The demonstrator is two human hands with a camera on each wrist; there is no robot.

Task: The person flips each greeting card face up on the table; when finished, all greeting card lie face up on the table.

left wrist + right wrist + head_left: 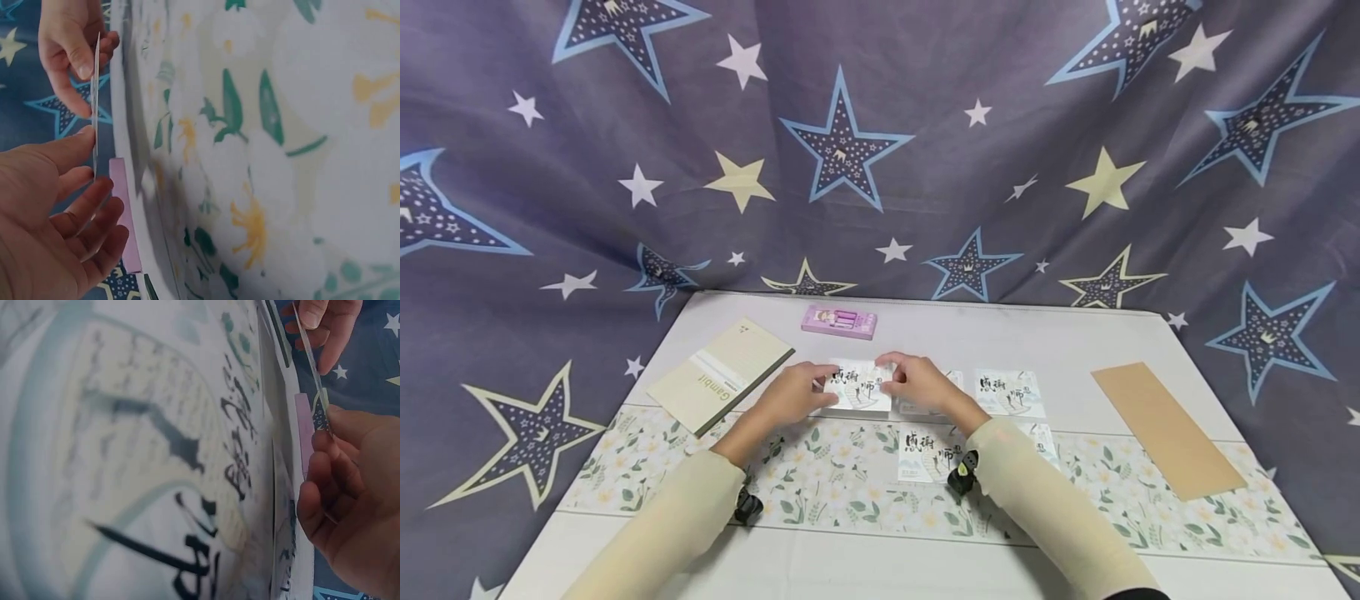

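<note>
A white card (859, 392) with black brush lettering is pinched at its two side edges, above the table. My left hand (790, 392) holds its left edge between thumb and fingers; my right hand (922, 382) holds the right edge the same way. Both wrist views show the card (95, 106) edge-on and thin, spanning between the left hand (69, 206) and the right hand (350, 481). Similar cards lie to the right: one at the back (1009, 393), one in front (925, 457), and others partly hidden by my right hand and sleeve.
A cream notebook (722, 375) lies at the left and a purple box (838, 322) at the back. Towards the right is a brown paper strip (1168, 429). A floral runner (827, 492) crosses the white table; a star-patterned curtain (910, 217) hangs behind.
</note>
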